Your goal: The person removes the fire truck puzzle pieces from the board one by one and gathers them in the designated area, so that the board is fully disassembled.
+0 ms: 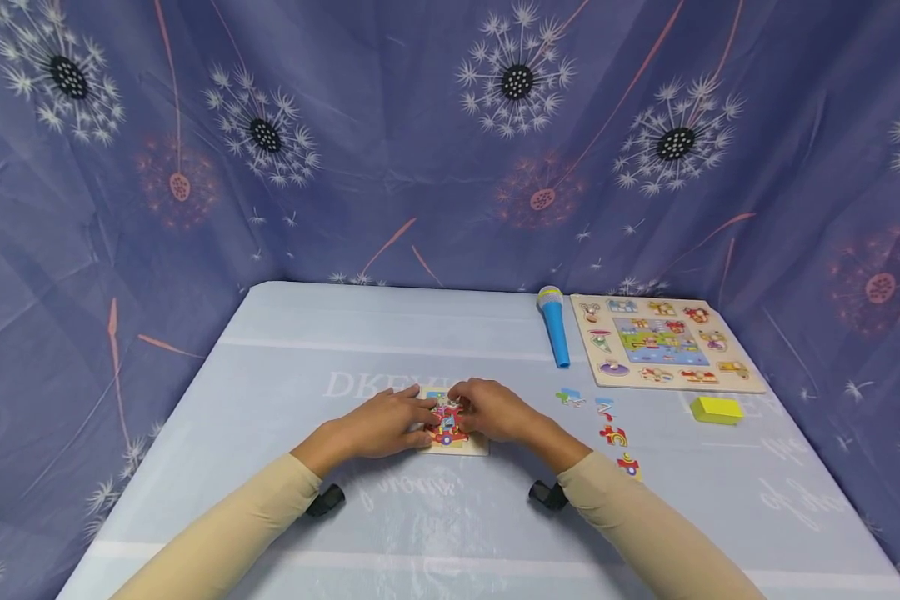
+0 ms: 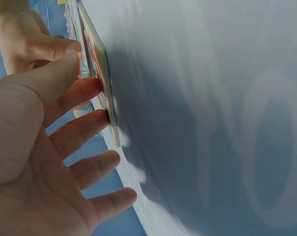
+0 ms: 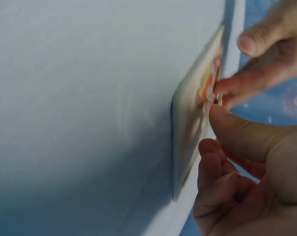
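A small wooden puzzle board (image 1: pixel 465 449) with a colourful picture lies flat between the two hands. My left hand (image 1: pixel 390 423) has its fingers spread and loosely extended; in the left wrist view, fingertips of the left hand (image 2: pixel 55 132) touch the edge of the board (image 2: pixel 110 105). On the board's right side is my right hand (image 1: pixel 497 410), fingers curled. The right wrist view shows the right hand (image 3: pixel 251 167) pinching a small puzzle piece between thumb and index finger at the surface of the board (image 3: pixel 187 118); the fingers hide most of the piece.
Several loose puzzle pieces (image 1: pixel 613 435) lie right of the hands. Farther back are a blue toy microphone (image 1: pixel 556 329) and a larger wooden puzzle board (image 1: pixel 592 327). A yellow-green block (image 1: pixel 716 410) sits at the right. A patterned curtain (image 1: pixel 390 150) hangs behind the table.
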A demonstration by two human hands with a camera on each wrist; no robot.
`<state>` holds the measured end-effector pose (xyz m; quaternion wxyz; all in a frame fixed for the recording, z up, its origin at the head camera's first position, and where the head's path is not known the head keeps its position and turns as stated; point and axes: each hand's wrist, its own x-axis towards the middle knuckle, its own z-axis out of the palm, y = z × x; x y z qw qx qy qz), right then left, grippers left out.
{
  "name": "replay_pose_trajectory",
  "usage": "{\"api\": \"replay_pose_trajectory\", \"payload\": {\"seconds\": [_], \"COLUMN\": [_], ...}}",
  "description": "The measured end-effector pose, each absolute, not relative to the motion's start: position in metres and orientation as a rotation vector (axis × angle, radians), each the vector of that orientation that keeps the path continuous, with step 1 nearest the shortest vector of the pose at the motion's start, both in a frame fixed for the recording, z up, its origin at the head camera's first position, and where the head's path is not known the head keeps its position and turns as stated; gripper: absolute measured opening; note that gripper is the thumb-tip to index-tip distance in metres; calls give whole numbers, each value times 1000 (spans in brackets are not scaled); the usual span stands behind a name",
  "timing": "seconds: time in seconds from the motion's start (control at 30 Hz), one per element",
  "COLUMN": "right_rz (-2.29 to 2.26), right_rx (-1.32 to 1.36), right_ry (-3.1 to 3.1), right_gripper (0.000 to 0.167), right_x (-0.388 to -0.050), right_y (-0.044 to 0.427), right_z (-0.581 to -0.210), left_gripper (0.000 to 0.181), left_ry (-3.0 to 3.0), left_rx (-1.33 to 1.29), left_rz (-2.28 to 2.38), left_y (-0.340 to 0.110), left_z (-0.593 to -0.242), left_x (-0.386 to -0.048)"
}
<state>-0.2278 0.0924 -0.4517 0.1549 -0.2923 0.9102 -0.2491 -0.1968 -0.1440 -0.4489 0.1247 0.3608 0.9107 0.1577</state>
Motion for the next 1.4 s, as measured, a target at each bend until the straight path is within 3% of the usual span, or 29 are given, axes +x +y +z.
{"api": "replay_pose_trajectory", "payload": {"seconds": [0.17,0.4,0.7,0.97,1.4], "right_rz": [-769,-836,-819,-815,-819], "right_rx": [-836,-772,-605,-563,-575], "right_ry": [2605,2663,2725,2703,2727], "right_gripper": [42,41,41,38,47], "right_x": [-219,-209,-209,-213,-213], "right_y": [119,190,262,276,271], "right_z": [-454,-445,-445,-453,-453], "left_gripper": [37,29,29,51,64], "left_ry": [2658,2732,2770,2768,2756], "left_rx": [1110,1227,1146,1031,929], "left_rz": [445,459,484,451,387], "left_y": [-144,-137,-136,-136,-133], "left_z": [-452,-452,-453,-453,-451], "left_x": [-195,-199,-198,-199,-201]}}
